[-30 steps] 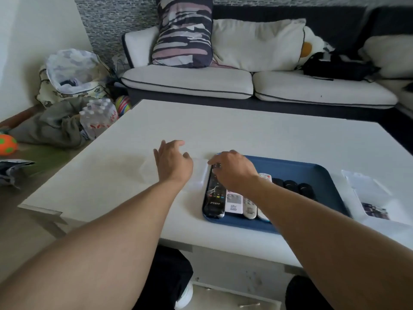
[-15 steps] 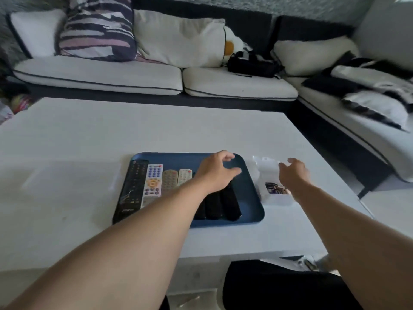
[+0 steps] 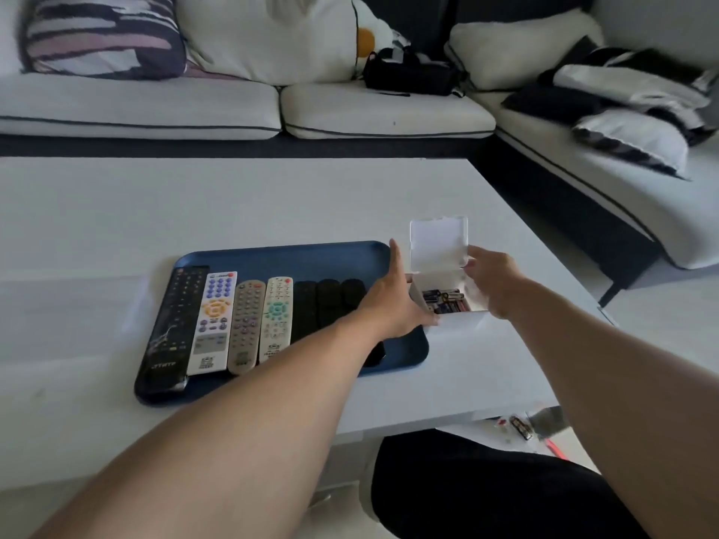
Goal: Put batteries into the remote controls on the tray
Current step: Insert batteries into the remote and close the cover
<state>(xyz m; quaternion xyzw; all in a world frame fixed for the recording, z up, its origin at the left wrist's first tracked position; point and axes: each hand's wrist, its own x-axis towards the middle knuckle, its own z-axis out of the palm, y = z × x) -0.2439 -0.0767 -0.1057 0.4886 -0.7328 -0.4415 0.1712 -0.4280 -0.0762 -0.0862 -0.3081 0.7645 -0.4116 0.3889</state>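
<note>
Fingers of right hand [image 3: 491, 282] pinch box lid [image 3: 438, 243] up, left hand [image 3: 391, 301] flat, steadying box [image 3: 447, 305] for batteries [image 3: 445, 299], center-right.

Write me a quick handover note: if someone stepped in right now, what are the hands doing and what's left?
Left hand: fingers straight, pressed against the left side of the clear battery box.
Right hand: at the box's right side, by the raised lid; its grip is not clear.
Batteries lie inside the open box.
Seven remotes lie side by side on the blue tray.
Done: box opened.
Left: take batteries out and load every remote.
</note>
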